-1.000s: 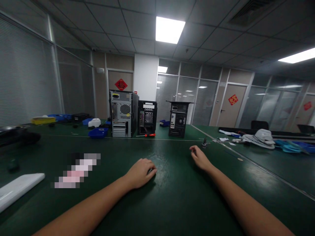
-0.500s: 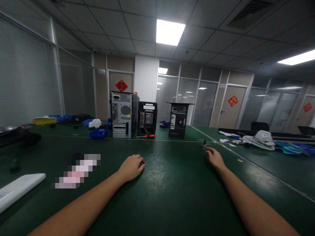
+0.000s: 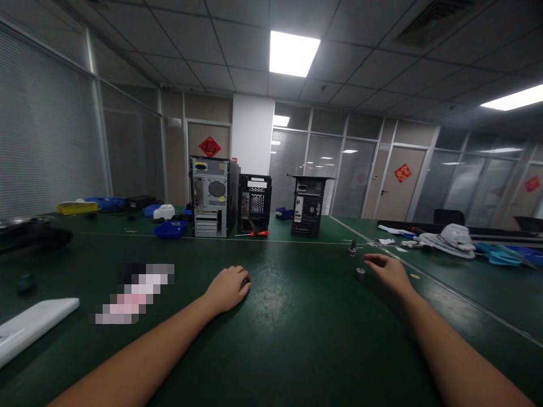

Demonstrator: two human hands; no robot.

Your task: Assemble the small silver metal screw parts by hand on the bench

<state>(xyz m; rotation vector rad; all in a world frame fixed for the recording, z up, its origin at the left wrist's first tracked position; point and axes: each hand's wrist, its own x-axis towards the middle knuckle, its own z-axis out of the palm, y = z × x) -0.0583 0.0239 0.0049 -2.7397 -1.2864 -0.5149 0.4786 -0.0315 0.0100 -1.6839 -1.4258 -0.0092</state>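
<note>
Small metal cylinder (image 3: 360, 274) is what we've got beside our right hand (image 3: 379, 265): short, round and shiny, standing on the green tabletop (image 3: 305, 350). That hand is loosely open, fingers bent, tips just beside the cylinder. A bit farther back stands a second metal piece (image 3: 352, 247), spindly on top with a wider base.

Our left hand (image 3: 229, 288) is on the tabletop, fingers curled around a small dark object (image 3: 244, 282); too much is covered for us to say what it is.

Containers: a shallow blue plastic bin (image 3: 170, 229) sits in front of the grey tower case, and we can't make out what's inside. The yellow tray (image 3: 77, 208) at far left has something whitish poking up behind its rim, and another blue bin (image 3: 284, 213) sits between the two black cases.

The grey tower case (image 3: 210, 198) is sheet metal with a round perforated fan grille and slatted slots below. Next to it, the middle black case (image 3: 254, 203) has a mesh-like back, and the right black case (image 3: 307, 206) wears a flat panel overhanging its top. A red-handled screwdriver (image 3: 259, 233) lies in front of the middle one. Our tabletop looks smooth and glossy, with a scuffed patch around the middle.
</note>
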